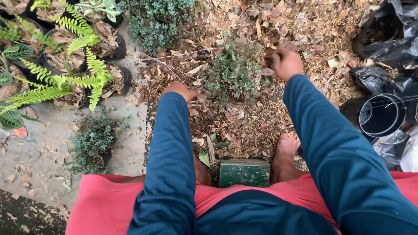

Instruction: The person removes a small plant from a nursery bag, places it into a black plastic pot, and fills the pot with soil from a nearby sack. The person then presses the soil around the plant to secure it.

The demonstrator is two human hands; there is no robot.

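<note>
A person in blue sleeves and red shorts is sitting over a bed of dry leaves and wood chips (pixel 305 26), bare feet planted either side of a green wooden block (pixel 244 172). Between the hands a small bushy plant (pixel 233 72) with fine grey-green leaves is standing upright in the mulch, roughly at the middle of the bed. The left hand (pixel 180 90) is lying low at the plant's base, touching its lower stems — whether its fingers are curled or spread I cannot tell, since the sleeve and foliage are hiding them. The right hand (pixel 286 62) is hovering just beside the plant's upper right, fingers drawn into a loose fist, pinching what looks like a bit of dry material. Along the bed's left edge, potted ferns (pixel 69 74) are standing on concrete, with a small potted shrub (pixel 92 141) nearer the person. At the right edge, a black plastic pot (pixel 382 115) is lying among black plastic bags (pixel 392 39).
</note>
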